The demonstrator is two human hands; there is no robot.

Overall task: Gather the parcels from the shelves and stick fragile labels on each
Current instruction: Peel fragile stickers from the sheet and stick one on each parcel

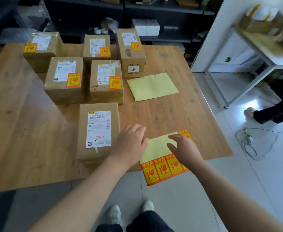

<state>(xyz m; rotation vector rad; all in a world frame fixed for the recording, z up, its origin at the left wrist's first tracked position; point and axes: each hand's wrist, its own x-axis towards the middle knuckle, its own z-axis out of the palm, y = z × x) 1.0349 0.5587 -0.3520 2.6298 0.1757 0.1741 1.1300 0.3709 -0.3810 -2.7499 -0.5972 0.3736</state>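
Label sheet (159, 152) slants near-left to far-right; left hand (130, 144), right hand (184, 149) touch it, fingers relaxed

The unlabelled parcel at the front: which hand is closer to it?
Left. The left hand lies just beside the right edge of the parcel; the right hand is farther right, over the label sheet.

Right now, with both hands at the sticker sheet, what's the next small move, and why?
Probably peel one sticker off the label sheet with the right hand while the left hand pins it. The nearest parcel shows only a shipping label; the five parcels behind already carry fragile stickers.
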